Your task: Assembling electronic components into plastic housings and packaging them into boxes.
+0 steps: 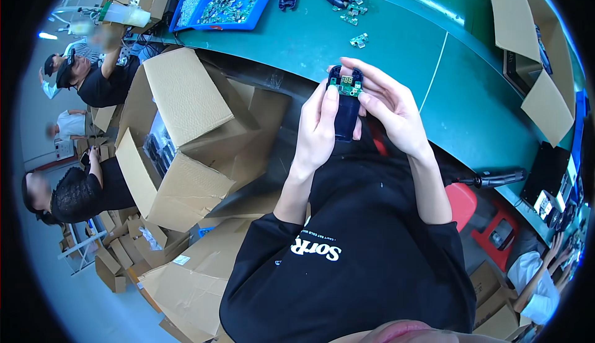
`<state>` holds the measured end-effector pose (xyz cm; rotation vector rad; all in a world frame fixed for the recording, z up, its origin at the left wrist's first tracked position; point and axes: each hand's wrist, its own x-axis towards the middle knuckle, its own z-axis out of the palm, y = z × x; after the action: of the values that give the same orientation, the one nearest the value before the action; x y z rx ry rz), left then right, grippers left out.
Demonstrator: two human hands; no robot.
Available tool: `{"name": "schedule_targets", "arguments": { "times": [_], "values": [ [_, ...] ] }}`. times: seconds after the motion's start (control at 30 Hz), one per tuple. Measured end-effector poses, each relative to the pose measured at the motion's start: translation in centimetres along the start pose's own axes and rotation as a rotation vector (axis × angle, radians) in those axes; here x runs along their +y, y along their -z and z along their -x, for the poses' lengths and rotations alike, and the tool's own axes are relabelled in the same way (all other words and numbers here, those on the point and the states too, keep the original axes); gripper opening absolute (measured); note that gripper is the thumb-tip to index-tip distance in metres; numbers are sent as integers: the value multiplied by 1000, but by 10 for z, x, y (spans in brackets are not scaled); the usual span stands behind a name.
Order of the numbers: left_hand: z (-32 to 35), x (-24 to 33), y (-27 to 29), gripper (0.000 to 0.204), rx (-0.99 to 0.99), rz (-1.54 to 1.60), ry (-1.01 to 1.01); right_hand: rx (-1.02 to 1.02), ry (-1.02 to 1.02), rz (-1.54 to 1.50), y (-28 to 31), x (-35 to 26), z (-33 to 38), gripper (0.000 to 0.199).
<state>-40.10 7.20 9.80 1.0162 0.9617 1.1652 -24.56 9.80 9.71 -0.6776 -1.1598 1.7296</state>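
**A:** From the head camera, how far along does the work look?

**B:** Midway, I'd judge. The small green circuit board with a tiny display [346,84] already lies in the top end of the dark, oblong plastic housing [346,115], which is held up in the air over the person's lap, just short of the edge of the green workbench [458,113]. No cover is on it yet, so pressing the board home and closing the shell seem to be left. A few more small green boards [358,40] lie loose on the bench, and a blue plastic tray heaped with green boards [218,2] stands further back, so plenty appears undone.

**B:** Beside the person's knee, an open brown cardboard box [180,132] holds more dark pieces.

**A:** And the fingers?

**B:** The left hand [316,132] wraps the housing from the side, fingers curled close together, the thumb [331,98] stretched up onto the board's edge. The right hand [387,110] cups the other side, fingers half bent and slightly fanned, their tips resting on the board's top and right rim. Both hands pinch the same piece.
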Motion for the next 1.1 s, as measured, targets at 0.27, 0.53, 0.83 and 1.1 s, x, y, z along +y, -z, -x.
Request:
{"name": "schedule_targets", "arguments": {
  "times": [0.27,0.53,0.83,1.1],
  "values": [
    [-7,-5,4,38,-29,-61,7,62,-14,27,1,3,2,50],
    [-20,-52,3,37,14,74,103,198,241,930,14,15,0,48],
    [-43,-44,25,31,82,-262,-6,212,266,1184,95,-5,-47,35],
    [-167,-29,113,33,446,-1274,-587,205,72,1361,140,1,-86,38]
  ]
}}
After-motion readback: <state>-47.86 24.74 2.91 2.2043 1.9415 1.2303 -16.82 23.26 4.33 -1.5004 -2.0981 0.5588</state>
